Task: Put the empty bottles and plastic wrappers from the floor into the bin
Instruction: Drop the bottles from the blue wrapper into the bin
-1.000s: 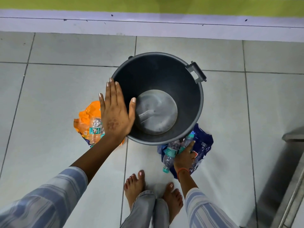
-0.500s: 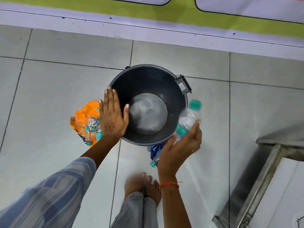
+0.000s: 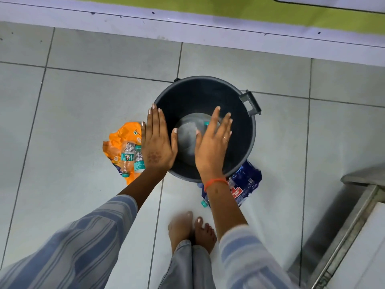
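Bin: one dark round bin (image 3: 248, 142) on the tiled floor (image 3: 73, 101), one handle (image 3: 251, 103) at its far right rim.
Left hand: left hand (image 3: 158, 142) flat on the near left rim, fingers spread, gripping nothing.
Right hand: right hand (image 3: 214, 140) over the bin mouth, fingers extended and apart, holding nothing.
Bottle in bin: one teal cap (image 3: 206, 123) shows just past the right hand; body hidden.
Bottles on floor, left: two bottles (image 3: 127, 155) lying on one orange wrapper (image 3: 125, 132), left of the bin.
Near right: one blue wrapper (image 3: 248, 182) against the bin; one bottle cap (image 3: 204, 203) at its near edge.
Feet: two bare feet (image 3: 191, 230).
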